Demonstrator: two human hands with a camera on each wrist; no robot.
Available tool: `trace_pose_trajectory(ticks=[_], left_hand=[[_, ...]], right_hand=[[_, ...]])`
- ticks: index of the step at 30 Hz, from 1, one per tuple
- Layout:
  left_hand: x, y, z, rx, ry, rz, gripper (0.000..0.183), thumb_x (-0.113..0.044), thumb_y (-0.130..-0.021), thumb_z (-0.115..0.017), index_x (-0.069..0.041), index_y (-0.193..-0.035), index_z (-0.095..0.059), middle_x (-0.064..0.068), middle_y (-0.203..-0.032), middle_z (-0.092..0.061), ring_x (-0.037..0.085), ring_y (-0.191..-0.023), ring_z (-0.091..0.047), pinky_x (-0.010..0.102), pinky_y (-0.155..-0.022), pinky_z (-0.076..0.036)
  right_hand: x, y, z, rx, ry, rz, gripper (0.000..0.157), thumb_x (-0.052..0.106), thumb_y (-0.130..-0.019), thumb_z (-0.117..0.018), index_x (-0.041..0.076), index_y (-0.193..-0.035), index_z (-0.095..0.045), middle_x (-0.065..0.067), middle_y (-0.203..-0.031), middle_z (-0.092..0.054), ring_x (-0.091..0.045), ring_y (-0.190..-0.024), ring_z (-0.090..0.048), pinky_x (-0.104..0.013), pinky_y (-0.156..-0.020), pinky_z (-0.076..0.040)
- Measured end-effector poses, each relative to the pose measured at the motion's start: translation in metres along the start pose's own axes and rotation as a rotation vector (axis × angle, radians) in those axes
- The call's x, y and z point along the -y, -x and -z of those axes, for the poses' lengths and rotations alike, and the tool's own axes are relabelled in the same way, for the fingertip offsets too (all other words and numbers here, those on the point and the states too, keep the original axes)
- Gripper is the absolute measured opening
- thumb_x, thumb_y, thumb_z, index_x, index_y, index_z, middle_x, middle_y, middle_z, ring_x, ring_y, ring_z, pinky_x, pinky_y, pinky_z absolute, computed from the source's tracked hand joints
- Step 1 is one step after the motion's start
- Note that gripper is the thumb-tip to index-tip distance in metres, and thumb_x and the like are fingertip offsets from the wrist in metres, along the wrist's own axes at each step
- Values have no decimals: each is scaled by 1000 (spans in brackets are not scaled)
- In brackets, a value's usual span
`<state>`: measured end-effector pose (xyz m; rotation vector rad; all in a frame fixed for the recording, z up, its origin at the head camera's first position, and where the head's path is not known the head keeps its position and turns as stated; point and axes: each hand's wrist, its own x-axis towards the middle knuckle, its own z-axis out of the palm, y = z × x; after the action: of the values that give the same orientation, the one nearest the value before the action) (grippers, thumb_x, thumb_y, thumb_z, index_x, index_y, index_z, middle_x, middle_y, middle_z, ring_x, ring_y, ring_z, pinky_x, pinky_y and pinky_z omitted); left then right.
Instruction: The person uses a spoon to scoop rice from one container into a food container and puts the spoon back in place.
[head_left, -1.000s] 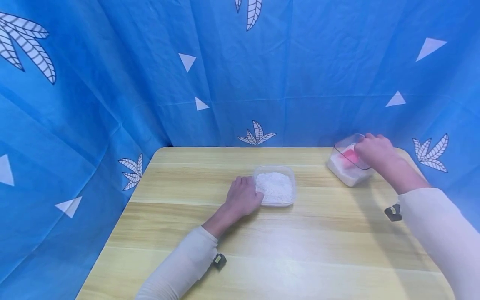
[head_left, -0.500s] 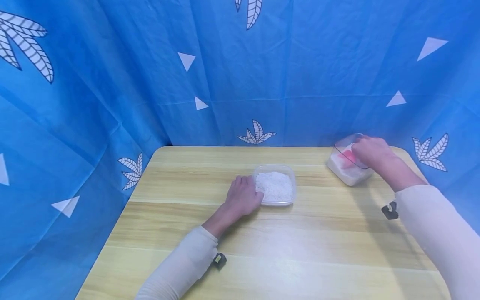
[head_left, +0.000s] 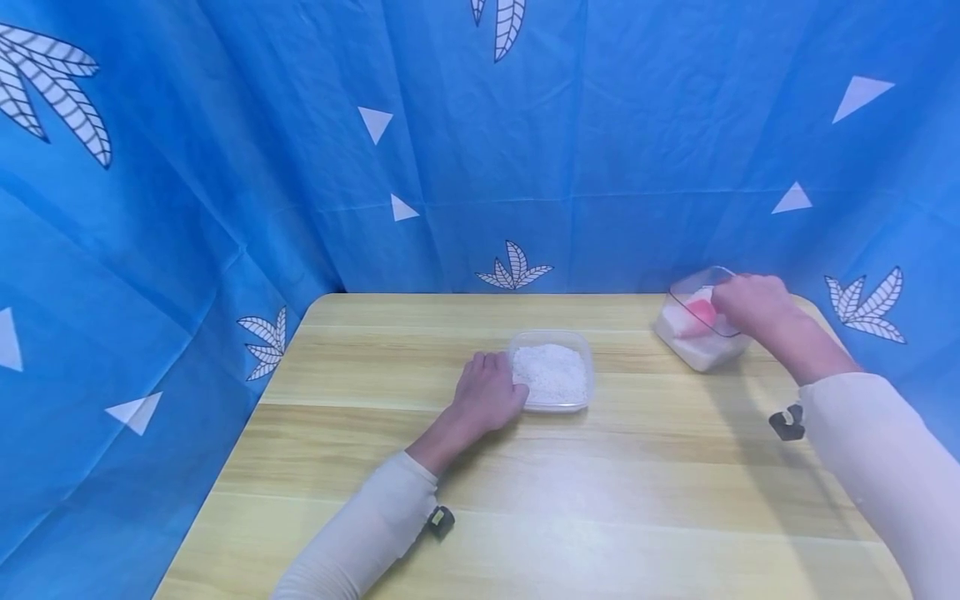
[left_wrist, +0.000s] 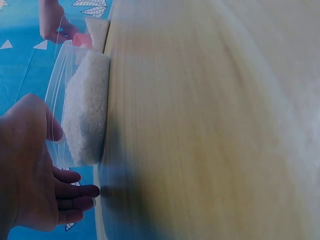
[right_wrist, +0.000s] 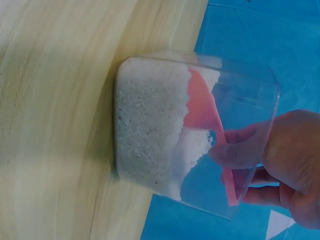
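Observation:
My right hand (head_left: pixel 750 302) holds the handle of a pink scoop (right_wrist: pixel 202 102) inside a tall clear container (head_left: pixel 701 360) of white rice (right_wrist: pixel 150 120). In the right wrist view, the scoop's head is partly buried in the rice, and my thumb and fingers pinch its handle below the container's rim. My left hand (head_left: pixel 487 392) rests at the left side of a low clear plastic box (head_left: pixel 552 407), also filled with white grains (left_wrist: pixel 86 110). Its thumb lies at the box's rim in the left wrist view, while the other fingers extend loosely beside the near corner.
Both containers stand on a light wooden table (head_left: pixel 360 433), the tall one near the back right corner. A blue curtain (head_left: pixel 465 142) with white leaf prints hangs behind and at the sides. Small black devices (head_left: pixel 441 522) sit at the wrists.
The right hand shifts slightly within the tall container, and the scoop's head turns in the rice. The left hand and the low box stay in place.

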<state>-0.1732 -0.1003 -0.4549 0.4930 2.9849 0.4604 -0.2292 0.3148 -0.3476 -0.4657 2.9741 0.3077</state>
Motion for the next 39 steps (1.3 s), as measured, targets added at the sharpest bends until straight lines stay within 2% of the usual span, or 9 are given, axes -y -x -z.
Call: trace_pose_trajectory(ticks=[8,15,29,35,39], left_hand=[[1,-1,0,0,2,-4,51,-41,-87,-41,-1,-117,-50,9,-103,-51,23,-95,-42,36,-89,-39],[0,0,3,5,-2,3,51,-41,-88,-43,-1,-118,-50,9,-101,-51,23,-92,-42,36,-88,-39],[1,-2,-1,-1,17,-1,52,-42,-87,-45,-1,-119,-50,9,-103,-52,23,-94,-42,37,-89,-39],[-1,-2,0,1,7,2,52,-42,-87,-44,-1,-119,-50,10,-105,-53,24,-95,-43,37,-90,-40],[-1,-2,1,6,8,9,53,-41,-87,-44,0,-120,-50,10,-107,-53,24,-96,-43,38,-91,-40]], right_hand=[[-5,6,7,-13,-44,-40,15,3,-86,-59,11,-88,-70,-7,-74,-62,-25,-66,-51,-39,-51,-45],[-8,14,12,-26,-123,-83,16,7,-87,-55,11,-87,-70,-7,-71,-55,-24,-66,-49,-34,-50,-38],[-13,24,15,-26,-207,-119,18,11,-90,-57,11,-94,-74,-7,-72,-59,-24,-67,-51,-36,-52,-37],[-15,26,17,-17,-237,-131,30,11,-87,-66,0,-115,-70,-26,-95,-70,-31,-75,-62,-42,-57,-46],[-18,29,17,-11,-262,-128,32,9,-86,-68,-2,-116,-68,-30,-107,-68,-41,-86,-65,-52,-70,-51]])
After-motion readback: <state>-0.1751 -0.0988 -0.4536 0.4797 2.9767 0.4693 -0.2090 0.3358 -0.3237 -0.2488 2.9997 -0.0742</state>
